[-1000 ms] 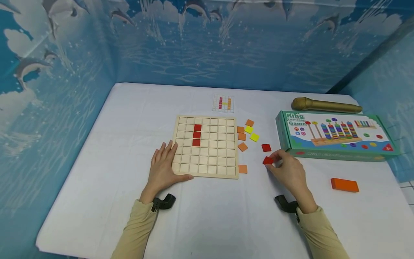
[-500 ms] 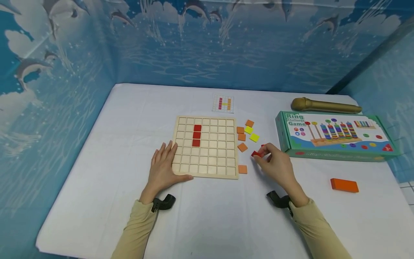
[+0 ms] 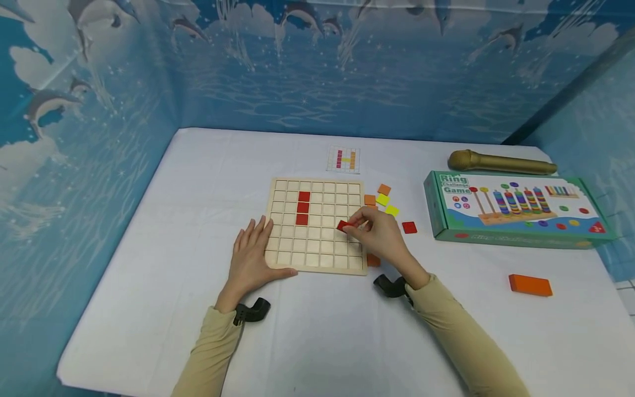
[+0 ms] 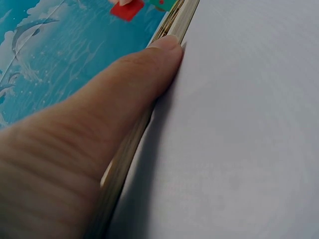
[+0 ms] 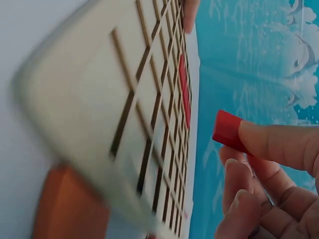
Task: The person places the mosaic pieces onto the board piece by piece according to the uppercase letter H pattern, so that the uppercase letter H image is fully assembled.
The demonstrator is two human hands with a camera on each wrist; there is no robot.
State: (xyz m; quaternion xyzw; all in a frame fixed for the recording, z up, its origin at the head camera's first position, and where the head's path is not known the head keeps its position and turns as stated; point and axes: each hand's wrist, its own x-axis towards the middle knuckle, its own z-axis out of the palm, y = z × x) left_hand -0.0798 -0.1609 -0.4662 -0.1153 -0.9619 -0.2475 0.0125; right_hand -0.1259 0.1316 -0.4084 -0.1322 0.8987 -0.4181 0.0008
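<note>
At centre frame, the left hand (image 3: 252, 252) spreads wide around the lower-left corner of the board (image 3: 317, 246), likely bracing it; the right hand (image 3: 379, 234) pinches a red tile (image 3: 342, 225) above it.

The surface (image 3: 317, 342) is lit evenly in the head view, soft shadow being cast under the right sleeve (image 3: 461, 331). At the left wrist, shadow is thrown beside the thumb (image 4: 124, 79); at the right, the board (image 5: 60, 94) is blurred at its near corner.
</note>
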